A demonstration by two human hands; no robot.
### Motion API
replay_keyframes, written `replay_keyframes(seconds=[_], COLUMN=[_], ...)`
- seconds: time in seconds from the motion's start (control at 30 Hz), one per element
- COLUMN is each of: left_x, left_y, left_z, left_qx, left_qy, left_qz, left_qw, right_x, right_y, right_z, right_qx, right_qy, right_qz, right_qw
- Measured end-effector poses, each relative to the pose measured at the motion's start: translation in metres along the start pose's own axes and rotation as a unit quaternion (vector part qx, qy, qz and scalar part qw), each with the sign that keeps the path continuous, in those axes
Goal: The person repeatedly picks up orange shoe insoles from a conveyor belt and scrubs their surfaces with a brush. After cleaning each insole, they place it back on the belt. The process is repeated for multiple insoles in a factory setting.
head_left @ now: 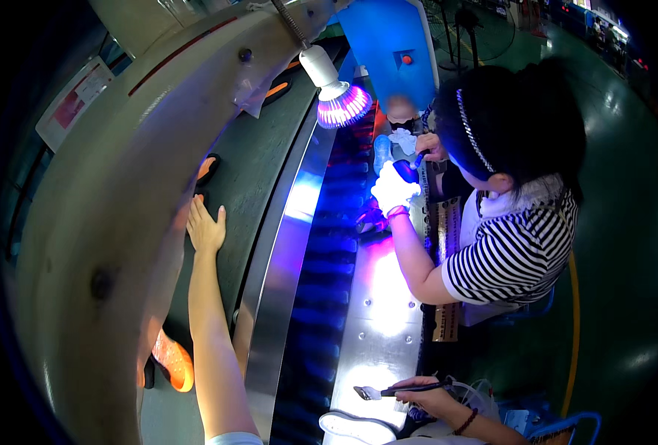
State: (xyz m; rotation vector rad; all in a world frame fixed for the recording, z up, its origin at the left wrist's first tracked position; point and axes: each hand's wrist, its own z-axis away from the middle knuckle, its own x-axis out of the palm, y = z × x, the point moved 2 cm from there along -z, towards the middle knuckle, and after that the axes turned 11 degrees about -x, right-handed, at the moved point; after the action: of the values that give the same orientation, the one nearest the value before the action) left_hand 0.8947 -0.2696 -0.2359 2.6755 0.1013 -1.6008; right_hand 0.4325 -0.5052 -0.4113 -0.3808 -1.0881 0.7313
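My left hand (206, 228) reaches over the dark green conveyor belt (251, 167), fingers stretched out, fingertips close to the beige machine hood. Just beyond them lies a black and orange shoe sole (208, 169), partly hidden by the hood. Nearer me, beside my left forearm, rests an orange speckled sole (173, 361). My right hand (434, 400) grips a dark-handled brush (407, 389), its pale bristles pointing left above the steel bench. Below the brush, at the lower edge, sits a white shoe sole (357, 428).
The curved beige hood (106, 245) fills the left side. A lit purple lamp (342, 106) hangs over a dark slatted track (321, 297). Across the bench (377, 326), a co-worker in a striped shirt (514, 252) handles a shoe piece with a white glove. A blue machine (388, 52) stands behind.
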Motion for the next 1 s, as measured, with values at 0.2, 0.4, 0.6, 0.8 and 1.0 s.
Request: replay_keyframes(seconds=[0.2, 0.4, 0.6, 0.8, 1.0], left_x=[-0.021, -0.086, -0.207, -0.298, -0.238], left_y=[0.027, 0.015, 0.077, 0.077, 0.056], left_z=[-0.004, 0.049, 0.166, 0.311, 0.393], left_qx=[0.02, 0.139, 0.236, 0.061, -0.387], left_qy=[0.058, 0.07, 0.029, 0.108, 0.152], left_qz=[-0.131, -0.105, -0.083, 0.358, 0.755], left_qw=[0.989, 0.982, 0.968, 0.925, 0.507], right_x=[-0.014, -0.017, -0.013, -0.007, -0.008], right_y=[-0.007, -0.012, -0.031, -0.016, 0.004], right_z=[0.002, 0.025, 0.048, 0.07, 0.093], right_qx=[0.028, 0.005, -0.013, 0.031, 0.054], right_qy=[0.042, -0.046, -0.111, -0.143, -0.158], right_qz=[0.039, 0.069, 0.088, 0.048, 0.064], right_qw=[0.998, 0.997, 0.99, 0.988, 0.984])
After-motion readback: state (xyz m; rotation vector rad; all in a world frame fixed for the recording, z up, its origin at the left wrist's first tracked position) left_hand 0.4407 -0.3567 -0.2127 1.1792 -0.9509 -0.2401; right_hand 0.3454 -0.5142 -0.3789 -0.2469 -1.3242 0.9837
